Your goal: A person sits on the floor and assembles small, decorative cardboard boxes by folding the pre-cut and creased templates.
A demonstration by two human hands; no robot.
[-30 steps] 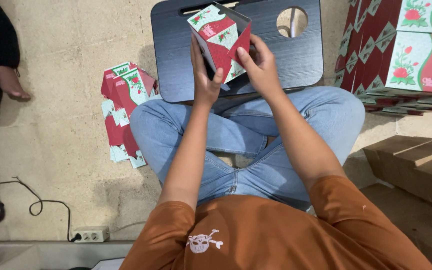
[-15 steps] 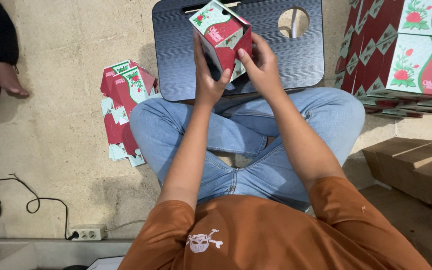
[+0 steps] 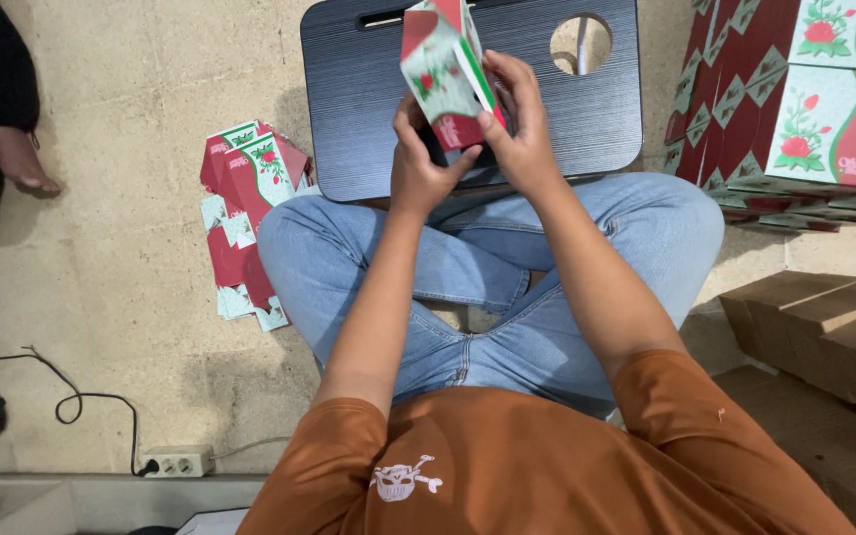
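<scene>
Seen from the head camera: a red, white and green floral carton (image 3: 445, 71) held tilted at upper centre of the frame, above a dark ribbed lap table (image 3: 369, 109) with a slot and a round hole near its top edge. Left hand (image 3: 423, 163) curled against the carton's lower left side, thumb pressed to its bottom edge. Right hand (image 3: 519, 124) wrapped around the carton's right side, fingers (image 3: 503, 71) bent over its upper flap. Both hands closed on the carton, touching each other beneath it.

Below them, crossed legs in blue jeans (image 3: 507, 267) filling the middle of the frame, knees just under the lap table's near edge. An orange shirt with a small white skull print (image 3: 403, 479) across the bottom.

At left centre, a heap of flattened cartons (image 3: 245, 223) of the same print lying on the beige floor (image 3: 121, 248), just beside the left knee. At upper right, a stack of matching folded boxes (image 3: 804, 89); under it, at lower right, plain brown cardboard boxes (image 3: 824, 327). At upper left, another person's bare foot (image 3: 24, 163) below dark clothing. At lower left, a black cable (image 3: 71, 401) running to a white power strip (image 3: 178, 462).
</scene>
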